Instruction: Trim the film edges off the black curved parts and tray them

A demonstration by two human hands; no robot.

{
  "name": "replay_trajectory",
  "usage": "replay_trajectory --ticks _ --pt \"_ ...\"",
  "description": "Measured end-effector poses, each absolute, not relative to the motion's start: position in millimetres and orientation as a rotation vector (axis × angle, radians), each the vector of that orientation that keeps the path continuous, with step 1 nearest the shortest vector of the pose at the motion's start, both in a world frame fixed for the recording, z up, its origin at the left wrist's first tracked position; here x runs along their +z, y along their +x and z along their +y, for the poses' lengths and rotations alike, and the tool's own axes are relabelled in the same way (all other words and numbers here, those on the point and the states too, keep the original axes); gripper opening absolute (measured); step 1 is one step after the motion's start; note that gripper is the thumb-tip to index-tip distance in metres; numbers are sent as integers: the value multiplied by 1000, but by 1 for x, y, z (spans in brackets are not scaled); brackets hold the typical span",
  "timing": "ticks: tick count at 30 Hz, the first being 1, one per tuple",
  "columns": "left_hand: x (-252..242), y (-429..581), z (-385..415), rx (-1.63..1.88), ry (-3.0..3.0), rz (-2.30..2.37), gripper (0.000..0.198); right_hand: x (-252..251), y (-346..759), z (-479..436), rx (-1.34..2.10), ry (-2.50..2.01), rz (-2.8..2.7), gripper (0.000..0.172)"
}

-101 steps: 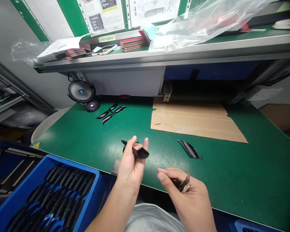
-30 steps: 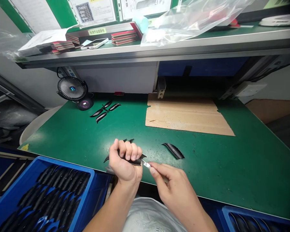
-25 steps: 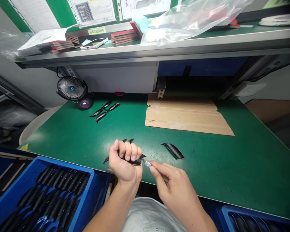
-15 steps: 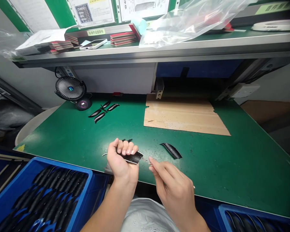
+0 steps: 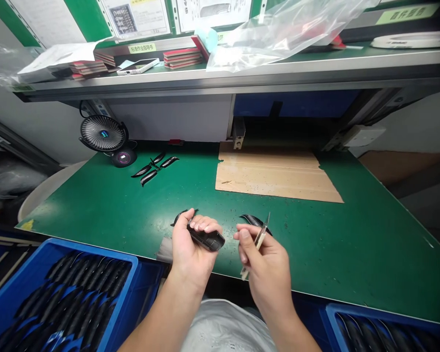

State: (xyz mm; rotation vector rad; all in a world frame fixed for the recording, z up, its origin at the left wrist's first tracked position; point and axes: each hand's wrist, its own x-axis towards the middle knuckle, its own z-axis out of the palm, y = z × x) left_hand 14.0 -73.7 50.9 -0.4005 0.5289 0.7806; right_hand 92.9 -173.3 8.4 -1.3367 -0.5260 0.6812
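Observation:
My left hand point(image 5: 192, 244) is closed around a black curved plastic part point(image 5: 209, 239) whose hollow side shows past the fingers. In my right hand point(image 5: 266, 256) is a craft knife point(image 5: 259, 238) with a pale handle, its thin blade pointing up and away from me. The two hands are apart, a short gap between the knife and the held part. Just beyond the right hand, another black curved part point(image 5: 250, 218) lies on the green table, partly hidden by the fingers. A dark piece point(image 5: 176, 216) shows behind the left hand; I cannot tell whether it is held.
Several joined black parts point(image 5: 154, 168) lie near a small fan point(image 5: 103, 133). Cardboard point(image 5: 278, 173) covers the back of the green table point(image 5: 106, 210). Blue bins of black parts stand at the left point(image 5: 135, 261) and right point(image 5: 332, 313). A shelf point(image 5: 220, 84) overhangs the back.
My right hand has turned, bringing the knife upright into view. The left hand has moved slightly right and tilted its part so more of the hollow side shows. The view has shifted slightly.

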Motion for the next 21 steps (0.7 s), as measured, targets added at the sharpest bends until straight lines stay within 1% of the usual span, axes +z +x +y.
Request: replay_trajectory --ticks 2,5,8,9,13,15,17,21 --pt "51 14 -76 864 -285 525 32 12 97 -175 732 -1408 -550 28" --pt "48 18 -84 996 -7 493 34 17 96 -175 797 -1557 -731 28" --pt "42 22 -92 1072 248 503 34 15 97 -177 831 -1701 -830 44" --pt "38 23 -93 1095 306 516 34 12 99 -179 825 -1745 -852 44" --pt "16 19 -87 1095 383 561 32 -9 114 -196 598 -1896 -775 39" --pt "1 18 -82 975 374 596 32 -20 119 -202 511 -1929 -709 43" --pt "-18 20 -81 847 323 622 34 -32 121 -204 512 -1941 -780 42" --pt "-55 33 -93 645 152 648 40 -59 123 -200 503 -1934 -1067 27"
